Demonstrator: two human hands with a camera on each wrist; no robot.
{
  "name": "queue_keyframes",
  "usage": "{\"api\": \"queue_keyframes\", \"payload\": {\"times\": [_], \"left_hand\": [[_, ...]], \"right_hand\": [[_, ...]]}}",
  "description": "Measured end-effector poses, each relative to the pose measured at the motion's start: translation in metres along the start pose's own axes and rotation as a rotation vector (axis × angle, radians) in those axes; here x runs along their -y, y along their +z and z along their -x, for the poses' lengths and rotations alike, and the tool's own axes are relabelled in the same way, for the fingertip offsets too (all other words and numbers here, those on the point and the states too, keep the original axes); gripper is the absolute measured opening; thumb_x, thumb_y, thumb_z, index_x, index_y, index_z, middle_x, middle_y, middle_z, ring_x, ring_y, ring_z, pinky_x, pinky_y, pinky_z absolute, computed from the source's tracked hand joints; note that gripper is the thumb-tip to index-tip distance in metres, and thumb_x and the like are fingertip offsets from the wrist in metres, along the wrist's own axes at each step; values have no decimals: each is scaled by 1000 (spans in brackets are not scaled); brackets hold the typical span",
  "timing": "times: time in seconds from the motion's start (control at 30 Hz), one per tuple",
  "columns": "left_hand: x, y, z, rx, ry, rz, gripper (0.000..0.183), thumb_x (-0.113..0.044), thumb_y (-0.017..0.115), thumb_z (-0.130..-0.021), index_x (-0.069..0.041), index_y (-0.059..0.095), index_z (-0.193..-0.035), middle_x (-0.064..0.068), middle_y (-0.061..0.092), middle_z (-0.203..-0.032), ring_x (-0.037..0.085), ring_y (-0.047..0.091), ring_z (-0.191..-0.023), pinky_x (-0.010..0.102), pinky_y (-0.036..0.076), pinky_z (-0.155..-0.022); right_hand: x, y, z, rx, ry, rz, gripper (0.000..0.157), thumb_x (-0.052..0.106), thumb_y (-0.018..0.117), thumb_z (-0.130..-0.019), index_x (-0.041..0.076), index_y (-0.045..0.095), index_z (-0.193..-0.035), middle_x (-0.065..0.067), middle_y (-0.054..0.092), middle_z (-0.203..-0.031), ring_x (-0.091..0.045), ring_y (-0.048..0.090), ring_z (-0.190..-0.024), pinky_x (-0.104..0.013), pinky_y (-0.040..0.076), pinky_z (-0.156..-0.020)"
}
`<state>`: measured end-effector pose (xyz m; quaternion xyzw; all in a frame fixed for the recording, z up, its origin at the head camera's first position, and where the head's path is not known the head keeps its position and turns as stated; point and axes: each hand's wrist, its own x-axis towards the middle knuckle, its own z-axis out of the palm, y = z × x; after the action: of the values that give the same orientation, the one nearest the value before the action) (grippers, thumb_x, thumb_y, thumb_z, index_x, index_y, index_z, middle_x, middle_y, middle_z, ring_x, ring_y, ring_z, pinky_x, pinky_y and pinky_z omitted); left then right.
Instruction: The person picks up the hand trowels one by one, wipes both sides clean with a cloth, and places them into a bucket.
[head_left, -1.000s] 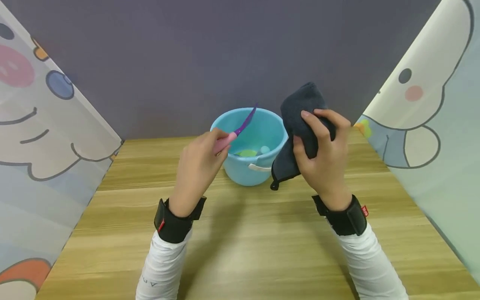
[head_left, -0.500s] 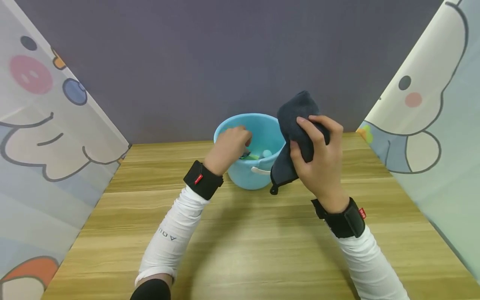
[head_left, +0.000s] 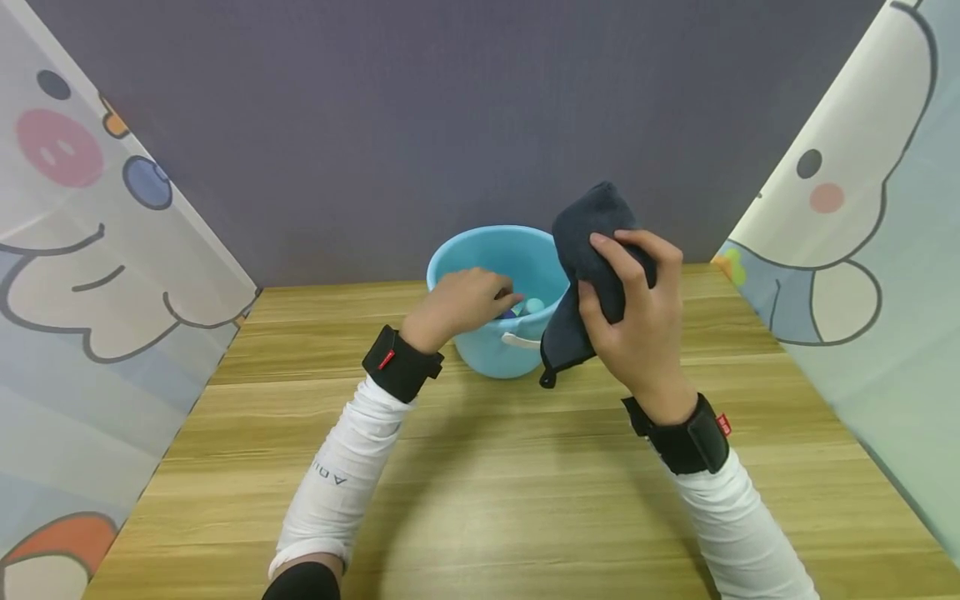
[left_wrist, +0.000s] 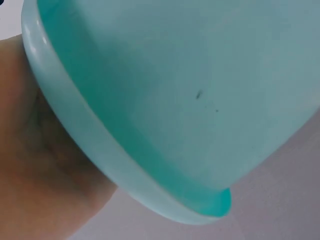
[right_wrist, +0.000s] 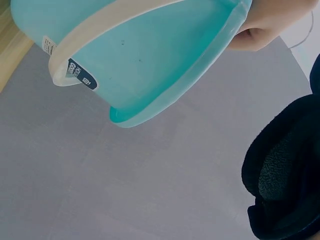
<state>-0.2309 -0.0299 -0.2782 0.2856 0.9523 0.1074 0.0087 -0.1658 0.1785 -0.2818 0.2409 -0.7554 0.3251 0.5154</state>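
Observation:
My left hand [head_left: 463, 302] reaches over the near left rim of a light blue bucket [head_left: 497, 354] with a white handle. Its fingers dip inside and are partly hidden, while the thumb points right. Just under the thumb a small purple thing [head_left: 507, 314] shows, and a pale blue round thing [head_left: 533, 306] lies beside it. In the left wrist view the bucket's rim [left_wrist: 90, 135] covers the fingers. My right hand [head_left: 641, 312] grips a folded dark grey towel [head_left: 588, 242] in the air, right of the bucket. A black loop hangs from the towel's lower corner.
The bucket stands on a wood-grain table [head_left: 510, 492], near the grey back wall [head_left: 390, 125]. Cartoon-printed panels [head_left: 67, 267] rise on both sides. The bucket's white handle [head_left: 521, 342] hangs at its front.
A second ago my left hand held a slender pink-handled utensil with a purple tip above the bucket. The hand then went down into it and has since shifted slightly. The towel stays gripped.

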Motion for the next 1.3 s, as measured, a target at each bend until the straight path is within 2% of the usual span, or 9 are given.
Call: {"api": "queue_keyframes", "payload": {"times": [0.23, 0.37, 0.5, 0.63, 0.77, 0.87, 1.0, 1.13, 1.3], "left_hand": [[3, 2, 7, -89, 27, -46, 32, -35, 46, -101, -16, 58, -78, -4, 45, -66, 12, 47, -61, 26, 35, -55], [4, 2, 10, -138, 30, -68, 28, -33, 48, -100, -15, 63, -86, -4, 50, -69, 12, 49, -64, 26, 36, -56], [4, 2, 13, -171, 37, -73, 25, -31, 50, -99, -14, 67, -95, -2, 58, -74, 13, 52, -65, 27, 40, -58], [3, 3, 15, -184, 44, -80, 25, -30, 51, -99, -13, 69, -101, -2, 65, -82, 13, 55, -68, 30, 47, -62], [2, 3, 17, -192, 44, -91, 27, -32, 51, -99, -14, 70, -104, -3, 70, -90, 12, 56, -72, 32, 50, -68], [0, 5, 20, -202, 41, -111, 27, -33, 50, -99, -15, 70, -105, -2, 71, -93, 13, 58, -77, 34, 51, -72], [-3, 7, 27, -198, 28, -134, 28, -35, 49, -99, -17, 70, -107, -3, 73, -98, 16, 58, -84, 36, 49, -76], [-5, 9, 32, -220, 20, -139, 27, -34, 49, -99, -18, 70, -105, -3, 72, -98, 16, 56, -86, 37, 47, -76], [-8, 11, 40, -337, 52, -151, 23, -30, 52, -98, -16, 69, -104, 0, 73, -102, 21, 58, -98, 40, 47, -81]], "right_hand": [[-15, -6, -4, 14, 73, 48, 40, 21, 60, -88, 13, 57, -127, -31, 48, -126, -38, 47, -117, -58, 47, -90], [-34, -10, -6, 71, 142, 114, 41, 23, 57, -91, 13, 56, -131, -32, 46, -127, -41, 47, -115, -61, 46, -89], [-58, -10, -1, 195, 257, 181, 43, 24, 57, -93, 14, 55, -135, -30, 44, -130, -46, 46, -113, -64, 44, -84], [-86, -2, 11, 379, 378, 263, 45, 27, 54, -95, 13, 52, -138, -30, 42, -135, -51, 46, -110, -69, 44, -80], [-113, 13, 33, 542, 428, 305, 46, 26, 54, -95, 9, 51, -138, -33, 41, -136, -55, 46, -109, -71, 44, -82], [-128, 24, 55, 622, 447, 321, 45, 24, 55, -94, 7, 51, -136, -33, 42, -135, -56, 45, -109, -71, 45, -79], [-136, 35, 83, 712, 467, 362, 47, 24, 56, -94, 5, 51, -136, -34, 44, -135, -56, 46, -107, -70, 50, -72], [-139, 39, 97, 762, 482, 390, 48, 25, 58, -93, 4, 52, -136, -34, 44, -135, -56, 47, -106, -69, 52, -68], [-141, 32, 103, 879, 540, 367, 56, 32, 53, -97, 2, 41, -143, -37, 34, -141, -63, 41, -111, -76, 43, -82]]}}
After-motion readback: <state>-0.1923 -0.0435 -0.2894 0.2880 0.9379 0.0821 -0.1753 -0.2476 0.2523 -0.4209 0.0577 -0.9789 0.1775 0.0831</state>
